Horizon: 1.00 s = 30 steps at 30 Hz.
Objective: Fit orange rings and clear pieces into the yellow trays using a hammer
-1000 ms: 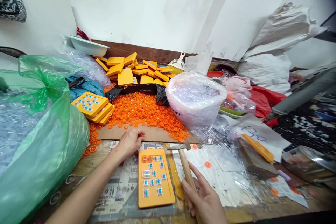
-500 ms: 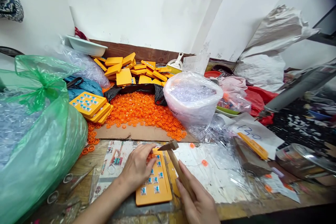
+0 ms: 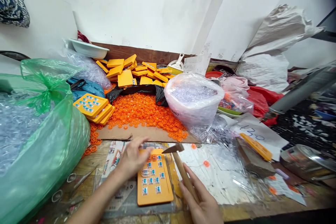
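My right hand (image 3: pixel 201 196) grips the wooden handle of a small hammer (image 3: pixel 180 161). Its metal head, with one pointed end, hangs over the board's upper right corner. An orange-yellow plastic board (image 3: pixel 155 197) with rows of small blue-centred pieces lies flat before me. My left hand (image 3: pixel 132 159), blurred by motion, is at the board's upper left edge, thumb and forefinger apart; its other fingers are partly hidden. Orange rings (image 3: pixel 154 158) sit near the board's top. A clear piece (image 3: pixel 146 172) rests on its left side.
Loose orange rings (image 3: pixel 147 112) are heaped on cardboard behind the board. Stacked boards (image 3: pixel 91 105) stand left, with more yellow boards (image 3: pixel 125 78) piled behind. A green bag (image 3: pixel 60 154) of clear pieces fills the left; a white bag (image 3: pixel 194 101) stands right. A lidded metal pot (image 3: pixel 301 162) is far right.
My left hand has drawn slightly left, uncovering orange rings and a clear piece on the board. The hammer stays in my right hand above the board's right edge. The view has shifted a little.
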Each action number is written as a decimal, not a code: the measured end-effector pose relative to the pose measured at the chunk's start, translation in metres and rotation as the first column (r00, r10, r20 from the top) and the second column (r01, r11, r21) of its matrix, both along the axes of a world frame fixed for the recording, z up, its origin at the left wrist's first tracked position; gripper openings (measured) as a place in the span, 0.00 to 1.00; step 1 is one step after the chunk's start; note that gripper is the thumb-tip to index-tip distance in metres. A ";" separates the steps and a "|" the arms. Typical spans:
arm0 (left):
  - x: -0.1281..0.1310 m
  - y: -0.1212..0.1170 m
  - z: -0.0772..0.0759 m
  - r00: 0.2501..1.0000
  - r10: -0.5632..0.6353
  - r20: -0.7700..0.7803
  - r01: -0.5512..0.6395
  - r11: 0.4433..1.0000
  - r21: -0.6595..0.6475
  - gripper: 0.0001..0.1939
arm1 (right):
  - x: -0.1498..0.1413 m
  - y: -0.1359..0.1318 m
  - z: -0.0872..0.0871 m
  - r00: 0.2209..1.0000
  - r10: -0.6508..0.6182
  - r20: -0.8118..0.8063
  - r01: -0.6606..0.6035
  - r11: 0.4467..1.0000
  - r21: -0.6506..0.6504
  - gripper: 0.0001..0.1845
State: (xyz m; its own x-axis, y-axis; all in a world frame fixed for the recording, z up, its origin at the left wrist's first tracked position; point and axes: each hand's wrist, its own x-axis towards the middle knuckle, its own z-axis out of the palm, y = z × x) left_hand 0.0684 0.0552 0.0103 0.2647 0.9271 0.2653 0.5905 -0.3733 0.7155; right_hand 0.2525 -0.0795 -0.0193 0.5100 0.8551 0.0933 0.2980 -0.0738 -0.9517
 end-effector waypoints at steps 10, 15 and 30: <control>-0.024 0.055 0.001 0.994 0.104 -0.031 -0.105 0.994 -0.035 0.08 | 0.008 0.002 -0.002 0.966 -0.061 -0.250 0.055 0.998 -0.031 0.31; 0.017 -0.001 0.006 0.987 -0.139 0.079 0.145 0.987 -0.068 0.18 | 0.004 0.001 0.002 0.991 -0.047 -0.127 0.045 0.999 -0.016 0.27; 0.038 -0.020 -0.010 0.977 -0.090 0.195 0.134 0.964 -0.231 0.33 | 0.008 -0.005 0.019 0.791 0.142 0.596 -0.253 0.962 0.106 0.22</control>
State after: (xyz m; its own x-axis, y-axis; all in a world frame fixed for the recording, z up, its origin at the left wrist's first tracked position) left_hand 0.1065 0.0351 -0.0001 0.3388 0.9365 0.0902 0.4073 -0.2324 0.8832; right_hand 0.2608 -0.0846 -0.0004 0.1351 0.8729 0.4688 0.7850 0.1944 -0.5882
